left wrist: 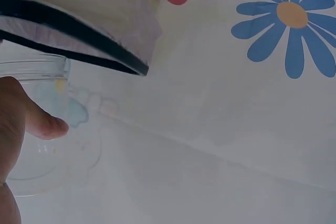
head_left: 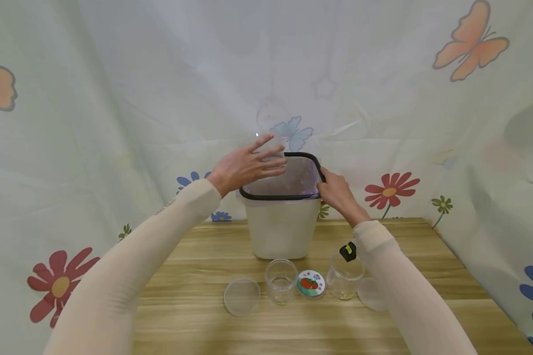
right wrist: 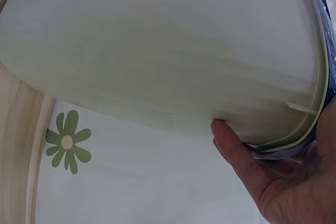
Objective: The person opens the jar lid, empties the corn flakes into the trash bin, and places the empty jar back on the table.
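My left hand [head_left: 253, 165] is raised over the left side of the bin's mouth, fingers spread around a clear plastic jar [left wrist: 47, 153]. In the left wrist view the thumb presses the jar's side, and its threaded mouth faces the bin. The fingers mostly hide the jar in the head view. With my right hand [head_left: 337, 191] I grip the right rim of the white trash bin [head_left: 282, 227]. This bin has a black rim ring [head_left: 280, 197] over a thin plastic liner. The right thumb lies along the outer wall in the right wrist view.
In front of the bin stand a clear jar [head_left: 282, 283], a round tomato-printed lid or tin [head_left: 311, 284] and another clear jar [head_left: 345, 278]. A black item with yellow [head_left: 348, 251] is by that jar. Clear discs [head_left: 242, 297] lie at both ends. A printed curtain [head_left: 160, 123] hangs behind.
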{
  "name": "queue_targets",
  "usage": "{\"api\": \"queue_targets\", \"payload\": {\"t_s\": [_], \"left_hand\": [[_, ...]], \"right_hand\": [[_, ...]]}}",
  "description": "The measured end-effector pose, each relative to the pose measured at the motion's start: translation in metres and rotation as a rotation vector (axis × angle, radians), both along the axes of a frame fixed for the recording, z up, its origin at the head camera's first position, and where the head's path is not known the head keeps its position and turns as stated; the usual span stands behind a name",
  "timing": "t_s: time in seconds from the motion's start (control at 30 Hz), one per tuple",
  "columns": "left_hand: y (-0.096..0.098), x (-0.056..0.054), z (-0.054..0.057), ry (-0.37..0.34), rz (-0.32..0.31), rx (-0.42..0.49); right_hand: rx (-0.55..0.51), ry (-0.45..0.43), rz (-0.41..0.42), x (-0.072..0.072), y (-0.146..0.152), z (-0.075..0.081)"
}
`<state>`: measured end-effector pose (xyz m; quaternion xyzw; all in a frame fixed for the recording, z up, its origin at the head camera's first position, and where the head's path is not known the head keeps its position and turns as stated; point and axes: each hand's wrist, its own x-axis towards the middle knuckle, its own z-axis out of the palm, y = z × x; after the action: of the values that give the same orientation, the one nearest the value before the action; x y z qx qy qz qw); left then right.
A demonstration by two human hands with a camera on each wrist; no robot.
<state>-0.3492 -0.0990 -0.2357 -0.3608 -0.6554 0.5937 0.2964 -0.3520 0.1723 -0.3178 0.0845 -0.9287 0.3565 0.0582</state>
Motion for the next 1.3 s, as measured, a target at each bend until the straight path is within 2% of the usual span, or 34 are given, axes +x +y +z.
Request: {"api": "queue_targets", "payload": {"t_s": [0.13,0.33,0.57,0.73,0.97,1.13,1.3], "left_hand": [[0.001,-0.002,-0.010,-0.048,-0.011,-0.015],[0.001,-0.002,-0.014,-0.032,-0.011,0.019],[-0.004,-0.002,-0.009,-0.092,-0.010,0.161],[-0.009,-0.001,-0.008,-0.108,-0.002,0.260],[-0.015,-0.003,-0.010,-0.099,-0.019,0.357],[-0.016,-0.004,-0.012,-0.122,-0.025,0.448],[-0.015,-0.006,-0.016,-0.165,-0.034,0.535]], "right_hand": [[0.006,0.005,0.004,0.000,0.001,0.000],[-0.003,-0.001,0.000,0.000,0.001,-0.001],[-0.016,-0.011,0.001,-0.001,0.003,-0.002],[0.005,0.005,0.009,-0.001,0.004,-0.002],[0.089,0.061,-0.002,-0.003,0.006,-0.003],[0.082,0.067,0.005,-0.004,0.008,-0.004],[0.057,0.116,0.004,-0.005,0.012,-0.005]]}}
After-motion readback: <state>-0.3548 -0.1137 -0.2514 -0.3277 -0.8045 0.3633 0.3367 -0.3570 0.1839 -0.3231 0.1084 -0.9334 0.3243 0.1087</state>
